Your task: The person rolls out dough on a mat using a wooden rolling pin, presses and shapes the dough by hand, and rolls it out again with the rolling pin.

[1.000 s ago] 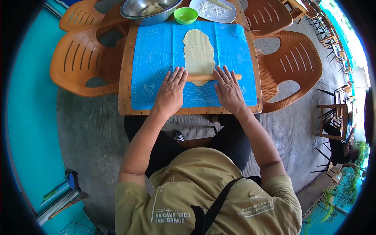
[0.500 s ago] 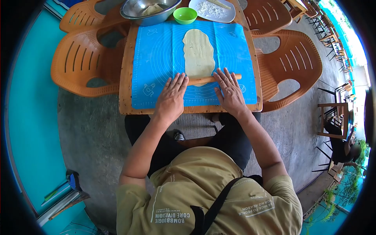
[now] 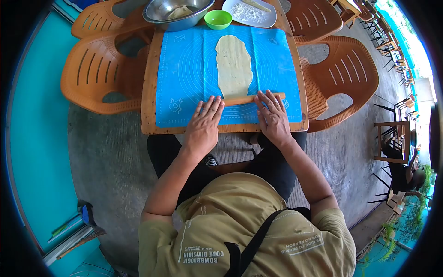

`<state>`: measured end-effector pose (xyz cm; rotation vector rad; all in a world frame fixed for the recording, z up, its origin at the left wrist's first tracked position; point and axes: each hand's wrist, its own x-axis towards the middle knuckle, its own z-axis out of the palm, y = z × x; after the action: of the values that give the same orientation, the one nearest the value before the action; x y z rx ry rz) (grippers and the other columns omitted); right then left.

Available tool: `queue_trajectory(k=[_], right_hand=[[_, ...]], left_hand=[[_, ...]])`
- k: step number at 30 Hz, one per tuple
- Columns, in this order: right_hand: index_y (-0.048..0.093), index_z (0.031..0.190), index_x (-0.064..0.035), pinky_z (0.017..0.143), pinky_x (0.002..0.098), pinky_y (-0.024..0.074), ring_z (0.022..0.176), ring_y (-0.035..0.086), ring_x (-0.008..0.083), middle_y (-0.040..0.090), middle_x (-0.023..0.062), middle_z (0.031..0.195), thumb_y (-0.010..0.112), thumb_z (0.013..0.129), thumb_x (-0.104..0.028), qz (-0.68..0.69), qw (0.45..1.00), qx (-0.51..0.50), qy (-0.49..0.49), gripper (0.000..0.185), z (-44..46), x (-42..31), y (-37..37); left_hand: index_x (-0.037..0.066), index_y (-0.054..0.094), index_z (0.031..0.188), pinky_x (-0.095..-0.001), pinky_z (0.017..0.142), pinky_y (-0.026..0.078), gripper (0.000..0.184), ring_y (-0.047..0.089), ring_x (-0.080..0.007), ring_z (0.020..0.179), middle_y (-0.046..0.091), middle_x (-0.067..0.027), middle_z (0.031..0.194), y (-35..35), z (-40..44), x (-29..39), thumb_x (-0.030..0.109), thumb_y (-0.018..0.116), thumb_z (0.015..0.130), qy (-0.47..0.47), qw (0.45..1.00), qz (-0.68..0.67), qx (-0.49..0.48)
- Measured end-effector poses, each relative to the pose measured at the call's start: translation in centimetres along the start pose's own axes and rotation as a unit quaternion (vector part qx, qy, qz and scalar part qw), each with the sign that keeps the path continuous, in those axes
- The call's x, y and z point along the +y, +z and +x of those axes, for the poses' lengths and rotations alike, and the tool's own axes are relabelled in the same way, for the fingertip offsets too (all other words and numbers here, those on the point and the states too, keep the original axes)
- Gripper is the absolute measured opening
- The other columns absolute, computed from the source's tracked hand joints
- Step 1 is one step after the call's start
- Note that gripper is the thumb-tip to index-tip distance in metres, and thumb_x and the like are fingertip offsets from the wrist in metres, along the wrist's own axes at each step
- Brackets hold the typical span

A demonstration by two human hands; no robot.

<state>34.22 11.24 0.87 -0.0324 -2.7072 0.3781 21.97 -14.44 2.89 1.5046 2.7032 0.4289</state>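
A long flat sheet of pale dough (image 3: 234, 64) lies lengthwise on the blue silicone mat (image 3: 182, 76). Across its near end rests a wooden rolling pin (image 3: 241, 99). My left hand (image 3: 203, 124) lies with fingers stretched out over the pin's left end, which it hides. On the right end, my right hand (image 3: 274, 119) is also flat, fingers extended and slightly spread, with the pin's tip showing past it. Neither hand wraps around the pin.
Along the table's far side stand a metal bowl (image 3: 159, 19) with dough inside, a small green bowl (image 3: 218, 19) and a white plate (image 3: 256, 21) of flour. Orange chairs (image 3: 99, 74) flank the wooden table (image 3: 151, 124) on both sides.
Both hands and the rolling pin have moved a little toward me, to the near end of the dough. More of the dough's near end shows beyond the pin.
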Motion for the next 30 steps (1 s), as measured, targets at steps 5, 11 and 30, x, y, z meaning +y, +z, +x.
queue_trajectory(k=[5,11,30], right_hand=[[0.065,0.144,-0.0099,0.12,0.052,0.0405,0.136,0.06,0.0328,0.066,0.0108,0.143,0.068,0.096,-0.005,0.0,0.999,0.031,-0.024,0.048,0.2,0.2,-0.7],[0.068,0.13,-0.0087,0.105,0.0496,0.0464,0.116,0.065,0.0321,0.068,0.0113,0.12,0.073,0.094,-0.008,0.014,0.998,0.048,-0.03,0.037,1.4,0.4,-0.8],[0.063,0.145,-0.0077,0.105,0.0499,0.0471,0.127,0.059,0.0382,0.065,0.0172,0.132,0.062,0.099,-0.008,-0.009,0.998,0.031,0.06,0.046,4.2,-1.8,2.5]], left_hand=[[0.004,0.047,0.159,-0.0471,0.131,0.028,0.058,0.039,-0.0272,0.157,0.042,-0.0106,0.17,-0.2,-0.7,0.4,0.008,0.056,0.102,0.011,1.0,-0.004,0.024],[0.005,0.062,0.146,-0.0461,0.111,0.044,0.047,0.059,-0.0278,0.127,0.065,-0.0105,0.132,0.0,1.0,-0.8,0.009,0.067,0.1,0.003,0.996,-0.02,0.087],[0.007,0.054,0.155,-0.0488,0.134,0.022,0.054,0.036,-0.026,0.159,0.048,-0.0111,0.166,2.3,10.7,-8.5,0.002,0.047,0.102,0.047,0.996,0.04,0.07]])
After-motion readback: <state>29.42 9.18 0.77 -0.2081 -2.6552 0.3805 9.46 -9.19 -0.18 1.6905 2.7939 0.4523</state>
